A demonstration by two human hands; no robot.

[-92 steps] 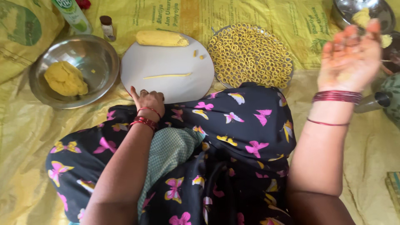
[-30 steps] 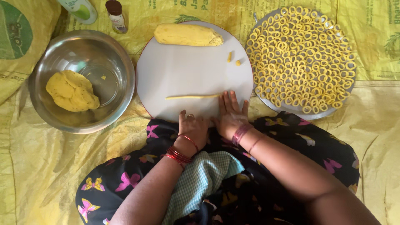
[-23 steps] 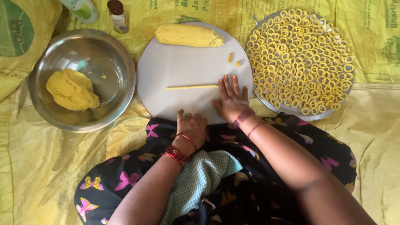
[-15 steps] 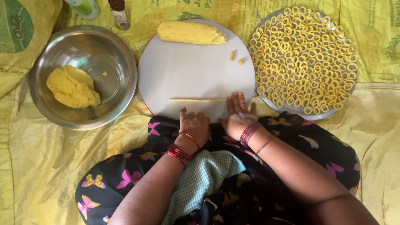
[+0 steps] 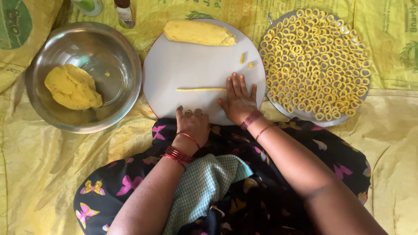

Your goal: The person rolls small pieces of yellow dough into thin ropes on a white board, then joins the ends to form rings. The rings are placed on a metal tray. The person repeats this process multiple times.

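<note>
A round white board (image 5: 191,65) lies in front of my knees. On it a thin yellow dough rope (image 5: 200,89) runs left to right, and my right hand (image 5: 238,99) lies flat with spread fingers over its right end. My left hand (image 5: 192,125) rests on the board's near edge, fingers curled, holding nothing. A thick yellow dough log (image 5: 199,32) sits at the board's far edge, with two small dough bits (image 5: 246,61) beside it.
A steel bowl (image 5: 117,52) at left holds a lump of yellow dough (image 5: 72,87). A round tray (image 5: 300,115) at right is packed with several small dough rings (image 5: 315,61). Two bottles (image 5: 124,8) stand at the far edge. Yellow sheets cover the floor.
My right hand has rolled back and forth over the dough rope, and it now covers the rope's right end. My left hand has stayed on the board's near edge.
</note>
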